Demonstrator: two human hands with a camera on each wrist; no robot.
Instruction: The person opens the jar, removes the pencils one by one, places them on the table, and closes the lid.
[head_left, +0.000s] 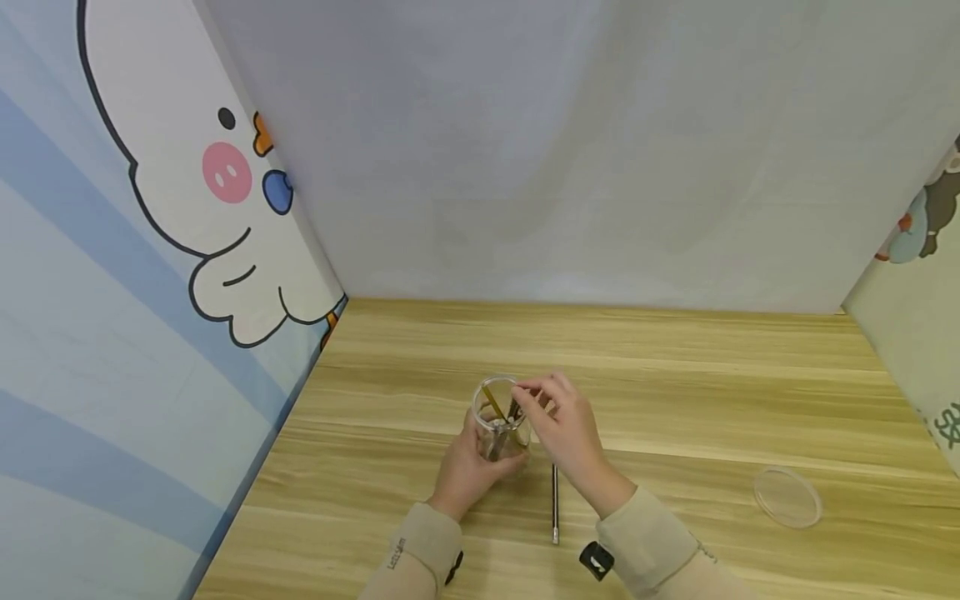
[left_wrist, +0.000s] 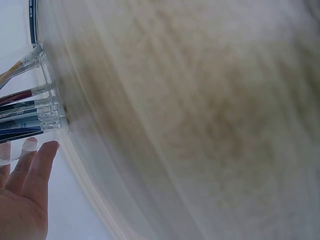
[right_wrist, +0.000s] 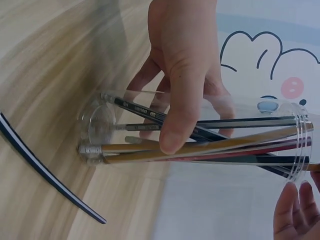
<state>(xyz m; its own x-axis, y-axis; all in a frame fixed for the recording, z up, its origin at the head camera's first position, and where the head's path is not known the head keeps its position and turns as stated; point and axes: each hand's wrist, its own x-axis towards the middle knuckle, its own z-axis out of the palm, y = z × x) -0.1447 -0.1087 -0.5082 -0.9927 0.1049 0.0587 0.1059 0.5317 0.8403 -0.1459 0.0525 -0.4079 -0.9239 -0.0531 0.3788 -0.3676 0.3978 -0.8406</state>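
My left hand [head_left: 472, 467] grips a clear jar [right_wrist: 225, 102] round its side, with the thumb across the wall in the right wrist view. Several pencils [right_wrist: 210, 145], yellow, dark and red, lie aslant inside, their eraser ends at the jar's base [left_wrist: 57, 122]. At the rim, my right hand [head_left: 566, 417] pinches a dark pencil [right_wrist: 314, 167] whose end sticks out of the mouth. Only some of the right fingers [right_wrist: 286, 212] show at the edge of the right wrist view. On the table beside the jar lies another dark pencil [head_left: 555, 504].
A round clear lid [head_left: 787, 497] lies flat on the wood-grain table [head_left: 675, 358], to the right of my right forearm. A pale wall [head_left: 570, 167] closes off the back. The left side panel [head_left: 172, 292] bears a cartoon figure, and a printed panel [head_left: 900, 333] stands at the right.
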